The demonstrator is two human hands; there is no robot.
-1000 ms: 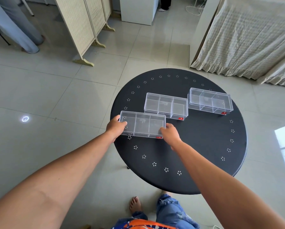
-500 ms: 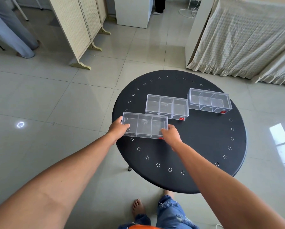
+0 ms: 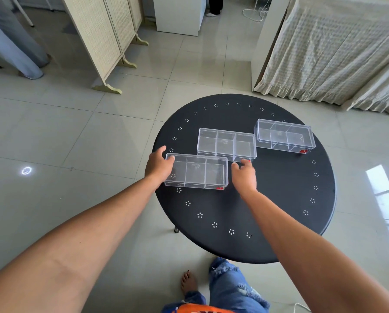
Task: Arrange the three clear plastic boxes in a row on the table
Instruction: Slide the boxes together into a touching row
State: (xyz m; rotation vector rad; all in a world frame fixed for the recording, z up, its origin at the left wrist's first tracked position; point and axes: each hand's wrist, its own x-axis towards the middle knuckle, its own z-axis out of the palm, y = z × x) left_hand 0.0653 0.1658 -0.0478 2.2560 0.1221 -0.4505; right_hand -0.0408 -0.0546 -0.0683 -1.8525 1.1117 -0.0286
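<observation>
Two hands reach forward over the round black surface [image 3: 279, 199]. The left hand [image 3: 158, 166] has its fingers [image 3: 170, 159] curled against the left end of the nearest box [image 3: 195, 171], thumb raised clear above the rim. The right hand [image 3: 243, 175] hovers just beside that box's right end, fingers [image 3: 235, 164] loosely spread and holding nothing; half a second ago it gripped that end. All three clear boxes lie flat, long axes running left to right, stepping away diagonally: the nearest box at the left edge, the middle box [image 3: 227, 144] just beyond it, the far box [image 3: 284, 135] further right. Red tabs mark the near right corners of the nearest and far boxes.
</observation>
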